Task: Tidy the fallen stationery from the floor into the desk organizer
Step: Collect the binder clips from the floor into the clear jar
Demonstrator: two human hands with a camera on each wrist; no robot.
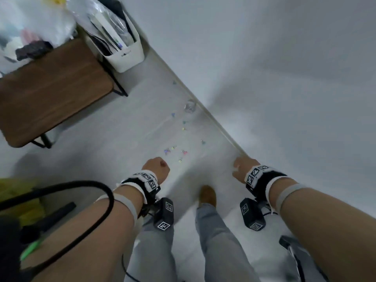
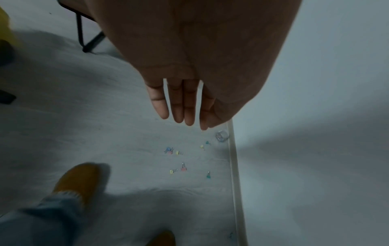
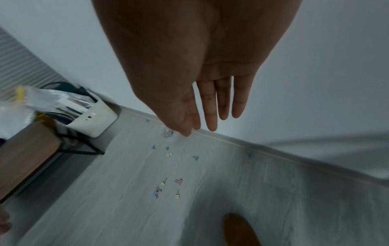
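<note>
The left hand (image 2: pixel 185 79) hangs above the floor (image 1: pixel 114 139) w/ fingers (image 2: pixel 177 106) straight and close together, nearly no gap, holding nothing and touching nothing; in the head view it looks more like a loose fist, so the wrist view is the clearer one. The right hand (image 3: pixel 202 93) is the same: fingers (image 3: pixel 210 108) straight, pointing down, slightly apart, nothing in them. Approx. a dozen small binder clips (image 1: pixel 176 148) in blue, pink, yellow and green lie scattered on the floor along the edge where it meets the wall (image 1: pixel 284 78), below and ahead of both hands, not touching any finger. A small clear container (image 1: pixel 190 106) lies on the floor just beside the wall edge, farther out than most clips; sth coloured seems to be in it but too blurred to tell. A white bin (image 1: pixel 124 51) stands at the wall beside the bench (image 1: pixel 50 92), w/ papers and plastic sleeves standing inside. The bench carries plastic bags at its far end. A brown shoe (image 1: pixel 207 195) stands on the floor between the two hands.
</note>
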